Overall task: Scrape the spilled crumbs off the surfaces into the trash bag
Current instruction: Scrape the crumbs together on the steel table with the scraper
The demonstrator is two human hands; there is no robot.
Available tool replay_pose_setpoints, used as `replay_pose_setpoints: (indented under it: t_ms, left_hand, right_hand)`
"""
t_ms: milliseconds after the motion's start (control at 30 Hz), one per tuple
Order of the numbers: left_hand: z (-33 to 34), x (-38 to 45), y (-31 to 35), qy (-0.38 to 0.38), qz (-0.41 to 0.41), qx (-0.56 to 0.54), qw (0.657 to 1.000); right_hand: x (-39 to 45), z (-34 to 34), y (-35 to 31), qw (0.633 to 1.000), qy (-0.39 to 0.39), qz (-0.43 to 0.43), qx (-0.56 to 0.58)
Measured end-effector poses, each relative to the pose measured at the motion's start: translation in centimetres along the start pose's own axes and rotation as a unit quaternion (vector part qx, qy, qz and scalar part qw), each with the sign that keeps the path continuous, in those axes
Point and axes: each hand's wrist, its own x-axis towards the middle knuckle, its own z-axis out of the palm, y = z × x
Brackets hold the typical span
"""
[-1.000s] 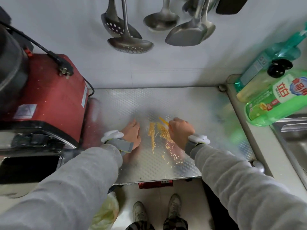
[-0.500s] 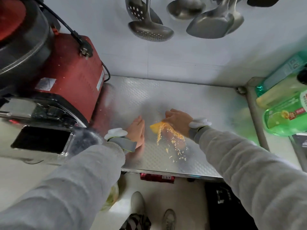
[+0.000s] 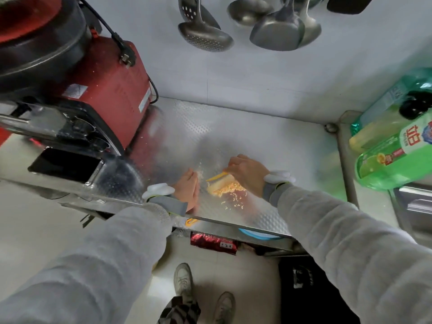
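Observation:
Yellow crumbs (image 3: 230, 191) lie in a small heap on the dimpled steel counter (image 3: 268, 146), with a few scattered toward the front edge. My right hand (image 3: 249, 175) grips a yellow scraper (image 3: 217, 177) whose blade sits at the heap's far left side. My left hand (image 3: 188, 189) rests on the counter just left of the heap, fingers straight, palm edge down like a wall. The trash bag is not visible.
A red appliance (image 3: 109, 90) with a black cord stands at the left. Ladles and skimmers (image 3: 205, 38) hang on the wall above. Green detergent bottles (image 3: 395, 157) stand at the right beside a sink edge (image 3: 413, 202). My shoes (image 3: 184, 281) are below the counter's front edge.
The scraper has swept the spread-out crumbs leftward into a tighter heap next to my left hand. My view has shifted, so the counter appears lower and more to the right.

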Motion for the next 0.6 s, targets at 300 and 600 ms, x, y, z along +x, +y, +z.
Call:
replay_pose_setpoints:
  t_ms: [300, 600]
  left_hand:
    - [0.7, -2.1, -3.1, -0.039, -0.016, 0.024, 0.999]
    - [-0.1, -0.9, -2.0, -0.044, -0.01, 0.018, 0.999]
  right_hand:
    - [4.0, -0.2, -4.0, 0.985, -0.067, -0.115, -0.11]
    - [-0.3, 0.1, -0.4, 0.982, -0.104, -0.125, -0.097]
